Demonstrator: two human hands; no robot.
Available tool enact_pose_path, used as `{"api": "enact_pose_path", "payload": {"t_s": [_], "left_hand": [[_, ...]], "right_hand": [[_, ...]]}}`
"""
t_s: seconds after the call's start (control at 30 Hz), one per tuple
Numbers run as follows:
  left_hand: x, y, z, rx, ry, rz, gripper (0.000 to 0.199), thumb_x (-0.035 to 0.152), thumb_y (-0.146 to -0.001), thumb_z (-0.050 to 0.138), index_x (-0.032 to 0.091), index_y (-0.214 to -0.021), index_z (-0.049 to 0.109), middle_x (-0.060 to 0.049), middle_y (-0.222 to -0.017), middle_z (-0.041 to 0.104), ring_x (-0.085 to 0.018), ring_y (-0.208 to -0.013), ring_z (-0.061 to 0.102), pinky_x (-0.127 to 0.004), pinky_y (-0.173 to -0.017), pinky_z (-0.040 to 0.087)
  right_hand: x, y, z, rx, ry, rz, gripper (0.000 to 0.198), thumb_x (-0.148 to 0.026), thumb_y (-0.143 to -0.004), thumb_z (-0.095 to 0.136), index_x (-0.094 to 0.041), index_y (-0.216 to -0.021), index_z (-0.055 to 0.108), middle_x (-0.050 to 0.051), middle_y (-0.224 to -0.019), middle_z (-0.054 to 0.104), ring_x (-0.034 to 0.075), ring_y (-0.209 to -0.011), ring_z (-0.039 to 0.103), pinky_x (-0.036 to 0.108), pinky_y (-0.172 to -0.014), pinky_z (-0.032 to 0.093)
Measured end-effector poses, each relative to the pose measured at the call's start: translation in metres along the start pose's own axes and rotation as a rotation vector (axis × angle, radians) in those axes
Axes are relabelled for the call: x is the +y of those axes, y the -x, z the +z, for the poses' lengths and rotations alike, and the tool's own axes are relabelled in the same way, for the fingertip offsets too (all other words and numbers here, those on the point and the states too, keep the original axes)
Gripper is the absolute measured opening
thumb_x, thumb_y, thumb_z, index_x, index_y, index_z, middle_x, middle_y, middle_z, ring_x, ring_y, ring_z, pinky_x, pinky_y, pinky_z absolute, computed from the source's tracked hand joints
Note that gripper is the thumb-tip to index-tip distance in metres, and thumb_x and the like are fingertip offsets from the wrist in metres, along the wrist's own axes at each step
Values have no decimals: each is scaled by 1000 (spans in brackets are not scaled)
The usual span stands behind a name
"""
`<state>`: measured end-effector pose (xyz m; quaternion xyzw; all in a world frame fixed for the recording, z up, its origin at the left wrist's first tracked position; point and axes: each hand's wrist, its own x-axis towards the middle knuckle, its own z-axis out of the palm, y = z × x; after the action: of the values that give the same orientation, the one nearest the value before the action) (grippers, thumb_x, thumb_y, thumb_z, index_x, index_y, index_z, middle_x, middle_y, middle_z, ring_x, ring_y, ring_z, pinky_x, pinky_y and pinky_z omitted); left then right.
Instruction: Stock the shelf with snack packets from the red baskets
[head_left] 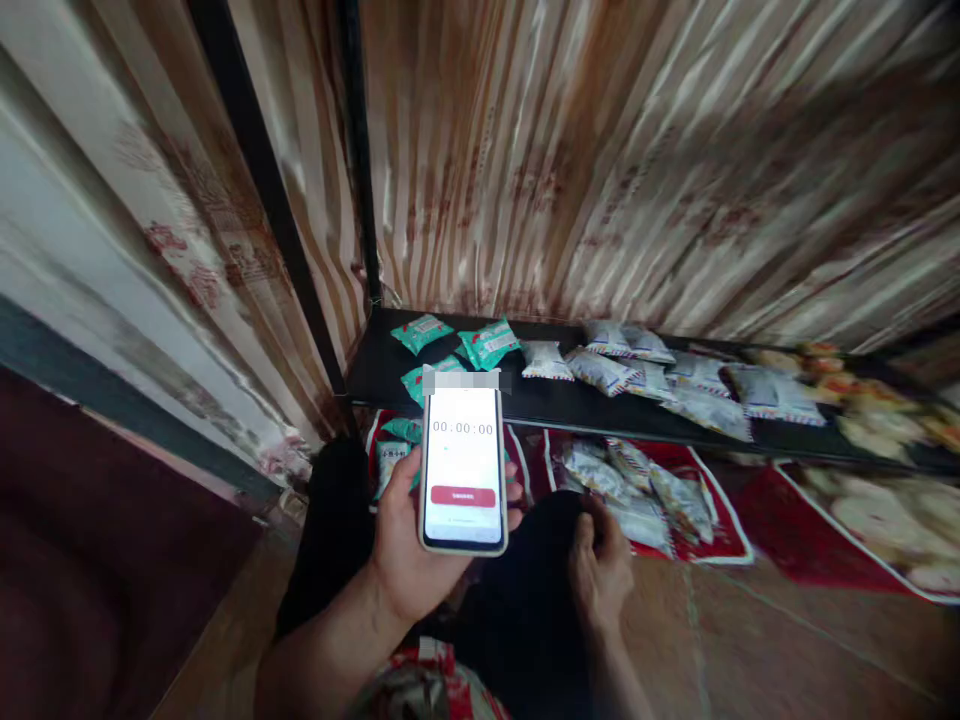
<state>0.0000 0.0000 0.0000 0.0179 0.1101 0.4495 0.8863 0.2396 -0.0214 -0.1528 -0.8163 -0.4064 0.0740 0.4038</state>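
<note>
My left hand (405,545) is wrapped round a smartphone (461,465), screen facing me and upright. The lit screen shows a timer at 00:00:00 with a red button below it; a blurred patch covers the phone's top. Beside my dark-clothed knee rests my right hand (601,570), its fingers loosely curled and nothing visible in them. Just beyond the phone, green snack packets (489,343) lie on a black shelf (540,405). White-silver packets (600,370) are spread along the same shelf to the right.
Beneath the shelf stand red bins with white rims: one holding green packets (393,465) behind the phone, one with silver packets (652,490), another with pale round packs (885,520). Yellowish packs (874,420) lie at the shelf's right. A striped curtain (480,150) hangs behind black posts (262,180).
</note>
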Motion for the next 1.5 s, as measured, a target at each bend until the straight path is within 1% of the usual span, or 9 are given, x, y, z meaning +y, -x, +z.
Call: {"api": "enact_pose_path", "payload": {"t_s": [0.27,0.47,0.73,1.1,1.5], "left_hand": [[1,1,10,-9,-11,-4,55,51,-88,40,10,-120,60,-16,-107,68,-26,-93,65,-41,-88,46],[1,4,11,-64,-18,10,57,50,-89,37,9,-122,58,-17,-108,68,-27,-94,65,-39,-85,47],[0,5,11,-88,-4,0,57,51,-89,36,11,-123,58,-17,-110,67,-27,-95,65,-41,-88,46],[1,6,14,-70,-13,2,58,50,-89,35,9,-123,58,-16,-107,68,-26,-94,65,-39,-85,47],[0,5,12,-56,-12,10,59,51,-89,35,9,-125,56,-17,-109,67,-27,-96,64,-39,-86,47]], "right_hand": [[-5,-1,-2,0,0,0,57,-48,-81,33,-12,-116,60,16,-116,62,33,-110,54,48,-96,39],[-6,-1,-2,16,-16,-5,58,-49,-80,34,-12,-115,60,16,-116,62,33,-110,53,48,-97,38],[-7,-1,-3,4,10,27,61,-49,-79,33,-10,-117,60,17,-117,62,34,-111,53,49,-96,39],[-7,-1,-3,-2,1,12,58,-48,-80,34,-12,-116,60,16,-115,62,32,-110,54,48,-96,39],[-6,-1,-3,3,-12,10,55,-48,-80,34,-13,-115,60,14,-116,62,30,-110,53,46,-96,37]]}}
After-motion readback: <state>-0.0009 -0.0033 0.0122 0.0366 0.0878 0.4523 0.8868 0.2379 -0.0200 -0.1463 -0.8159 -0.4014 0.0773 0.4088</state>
